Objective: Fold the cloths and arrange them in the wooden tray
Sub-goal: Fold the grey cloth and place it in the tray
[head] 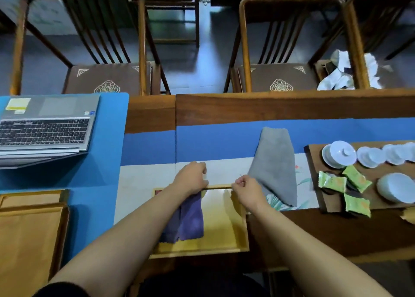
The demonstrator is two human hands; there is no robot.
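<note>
A light wooden tray (pixel 221 245) lies at the table's near edge. A folded purple cloth (pixel 190 220) rests in its left half. My left hand (pixel 190 179) sits at the cloth's far end by the tray's far rim, fingers curled; I cannot tell whether it grips the cloth. My right hand (pixel 248 190) hovers over the tray's far right corner with fingers curled and nothing visible in them. A grey cloth (pixel 275 164) lies folded in a long strip on the table runner, just right of my right hand.
An open laptop (pixel 45 128) stands at the far left on a blue mat. Brown envelopes (pixel 29 227) lie near left. A dark wooden board (pixel 318 198) at right carries white teaware (pixel 339 154) and green packets (pixel 332 181). Two chairs (pixel 278 76) face the table's far side.
</note>
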